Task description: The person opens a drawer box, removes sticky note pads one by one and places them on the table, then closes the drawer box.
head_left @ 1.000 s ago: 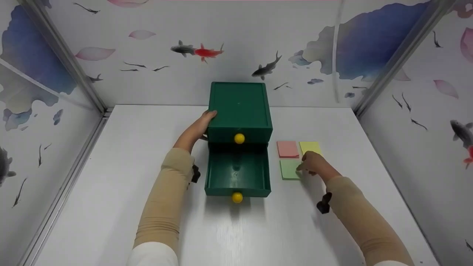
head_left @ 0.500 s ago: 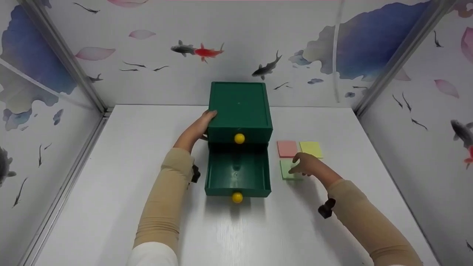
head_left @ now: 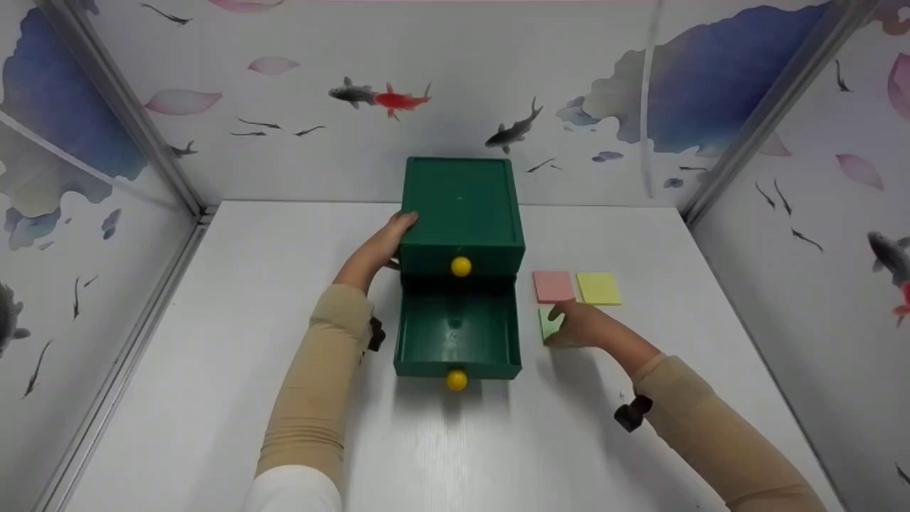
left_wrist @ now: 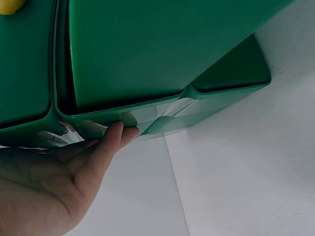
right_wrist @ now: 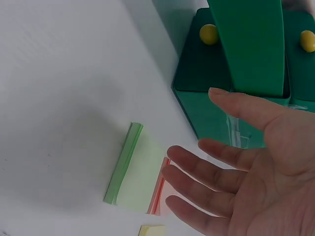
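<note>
Cabinet point(head_left: 461, 203) stands near the middle of the far edge of the worktop point(head_left: 249, 320) in head view; drawer point(head_left: 426, 371) out toward the near side. Left hand point(head_left: 384, 242) on its left side, thumb at the top edge. Green pad point(head_left: 548, 328) between cabinet and worktop's right edge; pink pad point(head_left: 553, 286) just beyond, yellow pad point(head_left: 599, 288) diagonally off. Relation that counts, my judgement: green pad lies under the fingers of right hand point(head_left: 583, 326), partly covered; left hand well apart, across the cabinet. Pad looks squarish, no clear long axis; sides roughly parallel to drawer's.

Left wrist view: left fingers nearly straight, resting against cabinet side by clear tape point(left_wrist: 179, 105).

Right wrist view: right fingers relaxed, spread, thumb apart, nothing held; contact with pad cannot be told. Pad's thick side points away from pink pad.
</note>
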{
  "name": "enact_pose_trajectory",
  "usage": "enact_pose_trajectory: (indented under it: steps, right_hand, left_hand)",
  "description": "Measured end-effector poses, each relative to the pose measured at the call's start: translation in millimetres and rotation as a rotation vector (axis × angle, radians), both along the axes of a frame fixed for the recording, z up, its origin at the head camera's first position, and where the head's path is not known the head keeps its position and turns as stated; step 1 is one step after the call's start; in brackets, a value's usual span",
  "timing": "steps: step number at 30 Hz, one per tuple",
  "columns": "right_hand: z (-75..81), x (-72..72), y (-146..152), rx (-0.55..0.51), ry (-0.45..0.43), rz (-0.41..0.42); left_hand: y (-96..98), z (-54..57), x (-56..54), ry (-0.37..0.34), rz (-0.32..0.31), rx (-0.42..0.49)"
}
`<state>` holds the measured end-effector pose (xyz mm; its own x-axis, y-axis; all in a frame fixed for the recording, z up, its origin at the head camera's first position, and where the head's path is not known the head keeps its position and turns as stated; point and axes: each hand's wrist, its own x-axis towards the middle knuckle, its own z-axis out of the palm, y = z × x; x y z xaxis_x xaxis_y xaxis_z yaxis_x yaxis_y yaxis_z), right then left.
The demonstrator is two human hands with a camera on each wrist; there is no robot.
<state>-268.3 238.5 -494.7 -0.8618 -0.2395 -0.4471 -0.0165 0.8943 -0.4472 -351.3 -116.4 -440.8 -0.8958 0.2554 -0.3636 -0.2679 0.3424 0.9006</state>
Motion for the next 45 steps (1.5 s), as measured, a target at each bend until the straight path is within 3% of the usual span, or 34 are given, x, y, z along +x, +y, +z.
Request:
enact_pose_trajectory:
  steps: [11, 20, 37, 45]
  right_hand:
    - [12.8, 17.1, -13, -0.043, -0.042, 0.074]
    - [21.4, 32.8, -20, -0.065, -0.024, 0.162]
    - [28.5, 51.9, -39, -0.046, -0.027, 0.213]
    - [24.7, 55.0, -43, -0.100, 0.023, 0.209]
  left_hand:
    - [0.6, 1.5, 1.0, 0.004, -0.002, -0.002]
    - [-0.3, 1.1, 0.9, -0.003, -0.013, -0.008]
    - [-0.3, 0.6, 1.4, 0.012, -0.008, -0.007]
    - [0.0, 1.6, 0.7, 0.001, -0.007, -0.001]
